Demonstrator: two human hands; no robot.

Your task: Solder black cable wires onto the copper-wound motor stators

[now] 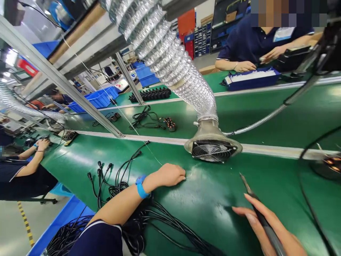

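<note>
My left hand (170, 174), a blue band on its wrist, is closed just above the green bench. A thin solder wire (138, 134) slants down from the upper left into its fingers, and a short bit pokes out past the fingertips. At the lower right, my right hand (269, 224) grips a soldering iron (262, 218) like a pen, its tip pointing up and away over the bench. The tip is apart from the left hand and touches nothing visible. Black cables with round connectors (106, 170) lie in a bundle beside and under my left forearm.
A fume hood with a fan grille (213, 151) stands ahead, on a silver flexible duct (183, 67). A coil part (331, 165) sits at the right edge. A blue bin (45, 234) of cables is at lower left. Co-workers (239, 46) sit across and to the left.
</note>
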